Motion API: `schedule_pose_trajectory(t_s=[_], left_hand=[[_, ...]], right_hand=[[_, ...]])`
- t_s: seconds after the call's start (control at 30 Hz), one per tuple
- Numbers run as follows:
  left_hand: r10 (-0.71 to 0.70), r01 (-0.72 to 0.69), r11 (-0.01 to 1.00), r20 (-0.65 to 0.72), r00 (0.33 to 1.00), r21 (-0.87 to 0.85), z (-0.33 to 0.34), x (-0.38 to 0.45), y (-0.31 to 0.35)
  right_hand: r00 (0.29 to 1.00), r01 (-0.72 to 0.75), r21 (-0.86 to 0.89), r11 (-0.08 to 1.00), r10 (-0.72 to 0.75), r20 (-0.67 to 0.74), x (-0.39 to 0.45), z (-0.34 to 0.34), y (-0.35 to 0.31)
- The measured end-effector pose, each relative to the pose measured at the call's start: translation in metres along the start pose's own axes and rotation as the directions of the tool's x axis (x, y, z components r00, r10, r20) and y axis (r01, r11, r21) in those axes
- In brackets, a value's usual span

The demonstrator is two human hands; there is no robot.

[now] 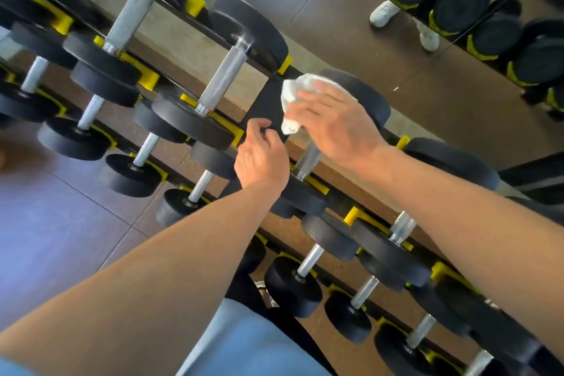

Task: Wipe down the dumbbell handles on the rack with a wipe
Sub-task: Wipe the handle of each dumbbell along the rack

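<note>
My right hand (331,123) holds a crumpled white wipe (293,98) over the upper part of a silver dumbbell handle (308,160) on the top tier of the rack. That handle's lower end shows below my palm. My left hand (261,156) hovers just left of it with loosely curled fingers, holding nothing, above the black front weight (305,198). Another knurled silver handle (224,79) lies to the left, untouched.
The black rack with yellow cradles (146,78) carries several black dumbbells in three tiers running diagonally. A mirror (457,24) at the back shows reflected dumbbells and white shoes. Brown floor tiles (45,223) lie at lower left.
</note>
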State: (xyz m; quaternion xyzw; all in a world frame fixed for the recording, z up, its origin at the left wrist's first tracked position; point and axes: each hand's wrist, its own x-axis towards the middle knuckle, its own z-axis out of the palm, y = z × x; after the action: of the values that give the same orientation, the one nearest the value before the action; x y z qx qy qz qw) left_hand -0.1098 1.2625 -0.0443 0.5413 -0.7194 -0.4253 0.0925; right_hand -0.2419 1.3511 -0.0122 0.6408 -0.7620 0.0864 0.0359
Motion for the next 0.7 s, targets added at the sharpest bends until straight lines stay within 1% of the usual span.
schedule_pose_trajectory(t_s=[0.03,0.07,0.1,0.13,0.17,0.2,0.23,0.27,0.3,0.33,0.37,0.4,0.43,0.47,0.5,0.53,0.57,0.6,0.63,0.67,0.7], left_hand=[[0.000,0.000,1.000,0.001,1.000,-0.002,0.000,0.000,0.000],[0.006,-0.006,1.000,-0.001,1.000,-0.006,0.001,0.000,0.001],[0.009,-0.009,1.000,-0.001,1.000,-0.006,0.001,0.000,0.000],[0.009,-0.009,1.000,-0.001,1.000,-0.007,0.002,0.000,-0.001],[0.007,-0.007,1.000,-0.001,1.000,-0.008,0.001,0.000,0.000],[0.009,-0.009,1.000,-0.002,1.000,-0.007,0.002,0.000,-0.001],[0.013,-0.013,1.000,0.000,1.000,-0.007,0.002,0.000,-0.001],[0.014,-0.014,1.000,0.002,1.000,-0.007,0.002,0.000,-0.001],[0.010,-0.010,1.000,0.005,1.000,-0.011,0.001,-0.001,0.000],[0.005,-0.005,1.000,0.004,1.000,-0.015,0.001,-0.001,0.001],[0.003,-0.003,1.000,0.003,1.000,-0.016,0.000,-0.001,0.001],[0.004,-0.005,1.000,-0.003,1.000,-0.013,0.001,0.000,0.000],[0.007,-0.007,1.000,-0.009,1.000,-0.011,0.000,0.000,0.001],[0.010,-0.010,1.000,-0.014,1.000,-0.012,0.000,0.000,0.000],[0.013,-0.013,1.000,-0.012,1.000,-0.013,0.000,-0.001,0.000],[0.013,-0.013,1.000,-0.008,1.000,-0.016,0.001,-0.001,0.000],[0.012,-0.012,1.000,-0.006,1.000,-0.015,0.001,-0.001,0.000],[0.013,-0.014,1.000,-0.007,1.000,-0.014,0.001,-0.001,0.000],[0.018,-0.018,1.000,-0.006,1.000,-0.011,0.002,0.000,0.000],[0.020,-0.020,1.000,-0.002,1.000,-0.007,0.001,0.000,0.000],[0.019,-0.019,1.000,0.003,1.000,-0.003,0.001,-0.001,0.001]], right_hand=[[0.988,0.026,-0.025,0.999,-0.021,0.155,-0.006,0.007,0.007],[0.960,-0.041,0.010,0.999,0.036,0.277,-0.010,0.009,0.007],[0.932,-0.125,0.034,0.992,0.106,0.345,-0.014,0.007,0.002],[0.914,-0.196,0.048,0.979,0.164,0.370,-0.016,0.007,-0.007],[0.911,-0.246,0.071,0.967,0.205,0.358,-0.017,0.008,-0.017],[0.913,-0.281,0.117,0.952,0.228,0.339,-0.018,0.012,-0.029],[0.908,-0.326,0.211,0.921,0.243,0.342,-0.018,0.012,-0.039],[0.899,-0.377,0.310,0.873,0.263,0.351,-0.017,0.011,-0.047],[0.866,-0.475,0.412,0.778,0.330,0.375,-0.012,0.008,-0.050],[0.813,-0.581,0.499,0.643,0.428,0.395,-0.006,0.004,-0.048],[0.754,-0.648,0.565,0.511,0.537,0.378,0.001,0.000,-0.044],[0.718,-0.652,0.604,0.458,0.629,0.298,0.008,-0.006,-0.040],[0.726,-0.621,0.595,0.510,0.660,0.192,0.013,-0.010,-0.034],[0.801,-0.533,0.518,0.669,0.597,0.053,0.015,-0.013,-0.030],[0.912,-0.375,0.386,0.843,0.410,-0.009,0.011,-0.009,-0.024],[0.978,-0.209,0.281,0.937,0.206,0.040,0.002,-0.003,-0.015],[0.979,-0.147,0.224,0.963,0.110,0.169,-0.007,0.003,-0.009],[0.952,-0.154,0.203,0.967,0.091,0.292,-0.017,0.008,-0.007],[0.935,-0.167,0.178,0.970,0.099,0.341,-0.025,0.012,-0.010],[0.936,-0.168,0.188,0.968,0.096,0.340,-0.032,0.016,-0.020],[0.939,-0.217,0.252,0.943,0.132,0.316,-0.039,0.019,-0.033]])
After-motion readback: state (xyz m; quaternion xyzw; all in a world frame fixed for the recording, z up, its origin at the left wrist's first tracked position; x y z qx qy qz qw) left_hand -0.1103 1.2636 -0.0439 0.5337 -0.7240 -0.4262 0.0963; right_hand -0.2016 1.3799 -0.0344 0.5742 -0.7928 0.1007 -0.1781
